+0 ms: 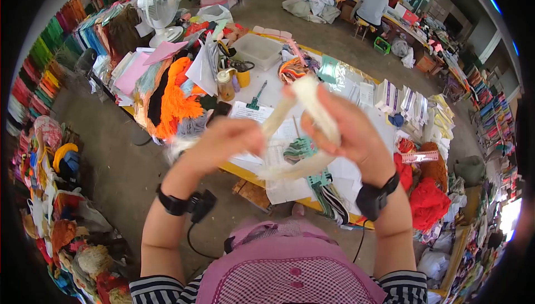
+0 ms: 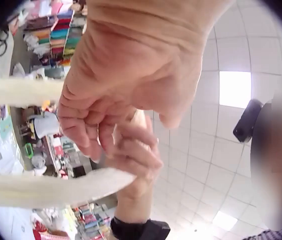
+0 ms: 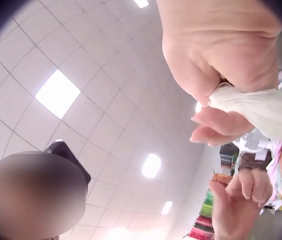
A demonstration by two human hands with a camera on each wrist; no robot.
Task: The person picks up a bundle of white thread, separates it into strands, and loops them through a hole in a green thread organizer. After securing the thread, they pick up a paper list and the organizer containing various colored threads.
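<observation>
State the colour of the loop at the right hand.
Creamy off-white; the loop shows best in the head view, though slightly blurred.

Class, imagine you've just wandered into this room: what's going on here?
A person at a cluttered table is handling a cream loop, apparently yarn, held up in the air. The right hand grips it between thumb and fingers; the left hand is raised nearby, but whether it holds any part is unclear. On the table lie papers and striped yarn, with orange yarn over towards the left.
</observation>
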